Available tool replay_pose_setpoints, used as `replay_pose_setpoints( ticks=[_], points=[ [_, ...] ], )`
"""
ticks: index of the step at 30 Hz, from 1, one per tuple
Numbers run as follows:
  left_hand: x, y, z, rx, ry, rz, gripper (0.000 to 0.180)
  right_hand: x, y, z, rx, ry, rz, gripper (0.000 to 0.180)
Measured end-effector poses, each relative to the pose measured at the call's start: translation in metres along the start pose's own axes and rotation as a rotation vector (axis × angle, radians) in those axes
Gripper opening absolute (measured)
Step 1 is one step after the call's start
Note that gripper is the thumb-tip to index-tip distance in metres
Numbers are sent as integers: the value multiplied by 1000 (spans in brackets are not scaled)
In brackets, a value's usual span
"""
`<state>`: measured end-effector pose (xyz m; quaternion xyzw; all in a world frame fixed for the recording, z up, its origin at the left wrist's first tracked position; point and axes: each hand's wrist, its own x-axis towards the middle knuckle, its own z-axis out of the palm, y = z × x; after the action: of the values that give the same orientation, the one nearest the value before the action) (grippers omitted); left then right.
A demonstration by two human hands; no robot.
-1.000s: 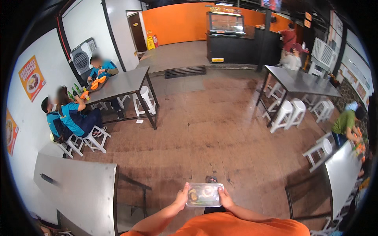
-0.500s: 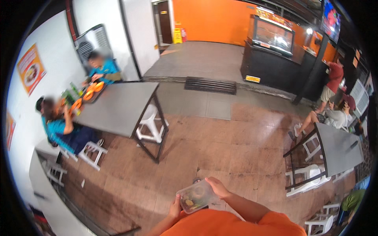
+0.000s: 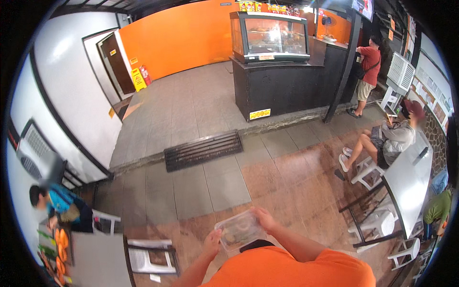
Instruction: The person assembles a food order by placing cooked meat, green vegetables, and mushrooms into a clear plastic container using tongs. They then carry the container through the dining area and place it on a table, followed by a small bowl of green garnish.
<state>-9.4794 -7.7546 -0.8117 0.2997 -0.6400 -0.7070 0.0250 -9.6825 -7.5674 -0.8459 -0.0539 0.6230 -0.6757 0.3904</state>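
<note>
Since no table carries the translucent rectangular plastic container [image 3: 238, 233], it is held in the air above the reddish-brown tiled floor [image 3: 287, 179], just in front of the orange cloth shirt [image 3: 287, 270]. The left hand [image 3: 213, 241] has its fingers clamped on the container's left edge, and the right hand [image 3: 264, 221] has its fingers clamped on its far right corner; how far they reach underneath cannot be told. Gripping opposite ends probably shares the weight and steadies the food inside, which shows only dimly through the plastic.

Compared with half a second ago, the container keeps much the same slant, right end farther from the body, and both hands keep their places on it. The view has turned rightward, and the black slatted floor grate [image 3: 204, 150] and black-framed glass display case [image 3: 272, 40] appear larger and nearer. The grey rectangular table [image 3: 95, 258], with orange rounded items [image 3: 61, 241] along its left edge, has slipped to the lower left.
</note>
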Motion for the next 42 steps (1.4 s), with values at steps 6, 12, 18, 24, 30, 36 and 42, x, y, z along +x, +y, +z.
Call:
replay_pose_setpoints(
  ticks=[6,12,18,24,30,36,42],
  points=[
    [267,151,-65,-566,29,-65,55,348,-175,67,-154,-181,6,47],
    [601,266,-144,-427,-59,162,77,678,-345,95,-195,-286,46,59],
    [927,483,-154,-258,-429,144,78,914,-520,30,-36,4,-19,53],
    [1203,666,-135,-30,-457,21,73,1161,-679,-16,173,62,-93,51],
    [1428,754,-174,-174,-222,78,85,1437,-813,-1,94,-125,16,55],
    [1628,856,-212,-249,-139,105,89,1682,-944,30,-227,-266,13,61],
    [1899,975,-247,-105,-242,44,87,1927,-1051,12,-72,-180,6,59]
  ],
)
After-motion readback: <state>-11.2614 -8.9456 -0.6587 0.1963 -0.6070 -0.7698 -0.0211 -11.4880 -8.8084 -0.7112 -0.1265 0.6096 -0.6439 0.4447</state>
